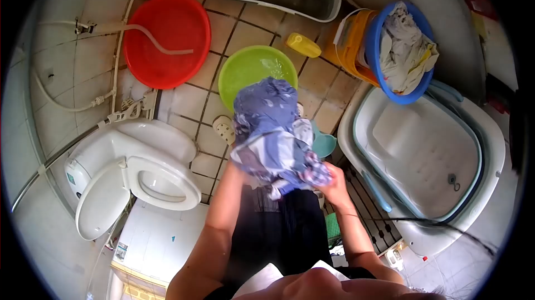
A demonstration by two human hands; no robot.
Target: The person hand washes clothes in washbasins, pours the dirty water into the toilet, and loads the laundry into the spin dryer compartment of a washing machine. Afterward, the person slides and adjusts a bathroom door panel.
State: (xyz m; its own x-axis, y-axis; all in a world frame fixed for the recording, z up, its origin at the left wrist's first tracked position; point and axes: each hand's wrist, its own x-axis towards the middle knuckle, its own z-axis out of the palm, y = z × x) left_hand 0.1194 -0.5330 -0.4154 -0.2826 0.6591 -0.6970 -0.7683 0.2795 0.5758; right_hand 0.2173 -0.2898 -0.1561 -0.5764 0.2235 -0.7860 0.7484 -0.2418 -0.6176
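A bundle of wet-looking clothes, blue-purple with white and striped patches, hangs in front of my lap between both hands. My right hand grips its lower right end, with the fingers closed on a checked part. On the other side, my left hand holds the bundle from underneath; cloth hides its fingers. Just beyond the clothes, a green basin with water in it stands on the tiled floor, and the bundle's far end overlaps its near rim in view.
A red basin with a hose sits at the back left. To the right are a yellow bottle, a blue basin of pale clothes and a baby bathtub. A toilet stands left. A teal scoop is near my right hand.
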